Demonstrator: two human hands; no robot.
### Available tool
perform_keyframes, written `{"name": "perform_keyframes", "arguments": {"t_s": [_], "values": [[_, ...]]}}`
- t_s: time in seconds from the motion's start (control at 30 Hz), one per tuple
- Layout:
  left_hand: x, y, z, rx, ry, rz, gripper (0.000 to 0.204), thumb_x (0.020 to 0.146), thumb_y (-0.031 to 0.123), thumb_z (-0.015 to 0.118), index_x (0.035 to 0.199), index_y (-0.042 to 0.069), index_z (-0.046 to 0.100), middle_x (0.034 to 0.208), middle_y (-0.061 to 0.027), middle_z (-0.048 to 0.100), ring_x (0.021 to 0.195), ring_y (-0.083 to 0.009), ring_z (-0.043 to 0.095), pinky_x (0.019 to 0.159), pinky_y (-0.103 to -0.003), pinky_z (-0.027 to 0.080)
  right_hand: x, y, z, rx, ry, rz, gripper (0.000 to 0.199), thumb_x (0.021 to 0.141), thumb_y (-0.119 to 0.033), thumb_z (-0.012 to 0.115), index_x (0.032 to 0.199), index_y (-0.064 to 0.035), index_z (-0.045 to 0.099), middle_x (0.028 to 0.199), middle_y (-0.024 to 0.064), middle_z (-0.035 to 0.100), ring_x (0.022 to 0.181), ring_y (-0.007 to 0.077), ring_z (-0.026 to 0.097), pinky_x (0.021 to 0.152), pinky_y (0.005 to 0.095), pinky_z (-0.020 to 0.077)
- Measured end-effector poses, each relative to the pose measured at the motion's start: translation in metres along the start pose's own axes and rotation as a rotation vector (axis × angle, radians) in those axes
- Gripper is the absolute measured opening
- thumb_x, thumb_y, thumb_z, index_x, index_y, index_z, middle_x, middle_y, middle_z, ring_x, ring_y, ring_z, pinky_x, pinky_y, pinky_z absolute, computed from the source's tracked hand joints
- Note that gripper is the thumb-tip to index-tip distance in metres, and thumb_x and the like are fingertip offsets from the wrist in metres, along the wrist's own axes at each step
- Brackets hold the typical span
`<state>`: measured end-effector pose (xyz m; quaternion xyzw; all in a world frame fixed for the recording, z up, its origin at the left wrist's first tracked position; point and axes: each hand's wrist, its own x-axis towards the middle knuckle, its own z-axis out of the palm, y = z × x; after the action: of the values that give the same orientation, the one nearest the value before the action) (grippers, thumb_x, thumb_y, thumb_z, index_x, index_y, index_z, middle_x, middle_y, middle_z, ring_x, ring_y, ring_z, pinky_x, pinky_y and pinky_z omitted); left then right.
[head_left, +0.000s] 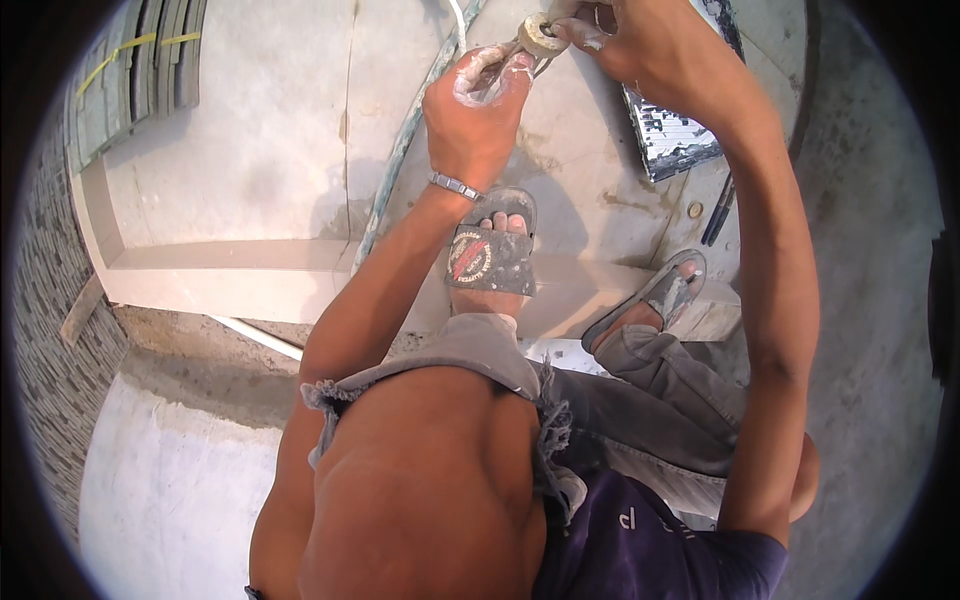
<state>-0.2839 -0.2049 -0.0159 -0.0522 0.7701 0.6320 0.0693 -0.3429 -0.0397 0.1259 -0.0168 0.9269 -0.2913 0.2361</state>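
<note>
Nearest the camera were the person's bare torso, grey trousers and a dark cloth at the hip, with both forearms rising from the lower edge toward the top of the view. Below them the feet, in worn sandals, stood on the pale stone step: the left sandal (490, 252) near the step's front edge, the right sandal (660, 292) further toward its right end, tipped on its side. The left hand (478, 112), dusted with white powder and wearing a metal bracelet (455, 186) at the wrist, was closed around a thin metal tool (500, 68) whose tip reached up to a small round tan disc (541, 36). The right hand (610, 35) gripped that disc from the other side, fingers pinched on it, so the disc sat between the two hands above the far part of the stone slab (250, 150). A pale hose (400, 150) ran across the slab just beside the left hand. Near the slab's right edge lay a patterned tile piece (668, 135) and a dark pencil-like stick (718, 212). At the far left corner leaned stacked grey tiles (140, 70).
</note>
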Motion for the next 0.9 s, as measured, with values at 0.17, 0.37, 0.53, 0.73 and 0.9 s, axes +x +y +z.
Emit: {"name": "perform_keyframes", "arguments": {"t_s": [0.17, 0.37, 0.53, 0.73, 0.9], "values": [[0.004, -0.002, -0.001, 0.076, -0.083, 0.087, 0.023, 0.097, 0.010, 0.068, 0.112, -0.007, 0.069, 0.097, -0.0064, 0.073, 0.090, -0.0098, 0.064, 0.083, -0.028, 0.053, -0.001, 0.007, 0.000, 0.060, 0.000, -0.010, 0.015, 0.087, 0.003, 0.061, 0.094, 0.0073, 0.073, 0.077, 0.0221, 0.070, 0.068, 0.0274, 0.065, 0.065, 0.0394, 0.0516], [0.013, -0.008, -0.019, 0.065, -0.242, 0.054, 0.022, 0.099, 0.007, 0.065, 0.116, -0.007, 0.067, 0.106, -0.0087, 0.072, 0.098, -0.0111, 0.065, 0.087, -0.029, 0.053, -0.005, 0.000, -0.015, 0.052, -0.144, -0.002, 0.014, 0.088, 0.001, 0.062, 0.094, 0.0064, 0.073, 0.077, 0.0199, 0.071, 0.068, 0.0252, 0.064, 0.064, 0.0387, 0.0510], [0.020, -0.006, -0.039, 0.116, -0.431, 0.053, 0.022, 0.099, 0.007, 0.065, 0.118, -0.005, 0.067, 0.107, -0.0055, 0.071, 0.100, -0.0102, 0.064, 0.089, -0.027, 0.052, -0.002, 0.024, 0.000, 0.140, -0.147, -0.057, 0.013, 0.085, 0.003, 0.062, 0.092, 0.0068, 0.073, 0.075, 0.0195, 0.070, 0.064, 0.0253, 0.062, 0.062, 0.0386, 0.0497], [0.025, 0.010, -0.041, 0.102, -0.511, -0.021, 0.022, 0.100, 0.005, 0.063, 0.119, -0.005, 0.067, 0.106, -0.0038, 0.070, 0.101, -0.0090, 0.063, 0.089, -0.026, 0.052, -0.002, -0.013, -0.023, -0.124, -0.261, 0.114, 0.009, 0.076, 0.008, 0.056, 0.077, 0.0083, 0.064, 0.063, 0.0202, 0.061, 0.058, 0.0276, 0.056, 0.059, 0.0425, 0.0458], [0.025, 0.000, -0.038, -0.131, -0.494, -0.049, 0.023, 0.097, 0.010, 0.069, 0.116, -0.003, 0.071, 0.098, -0.0072, 0.074, 0.092, -0.0115, 0.067, 0.084, -0.029, 0.055, -0.003, -0.005, -0.029, -0.121, -0.300, 0.078, 0.007, 0.076, 0.006, 0.055, 0.073, 0.0081, 0.061, 0.060, 0.0200, 0.056, 0.057, 0.0286, 0.055, 0.057, 0.0426, 0.0451]]}}
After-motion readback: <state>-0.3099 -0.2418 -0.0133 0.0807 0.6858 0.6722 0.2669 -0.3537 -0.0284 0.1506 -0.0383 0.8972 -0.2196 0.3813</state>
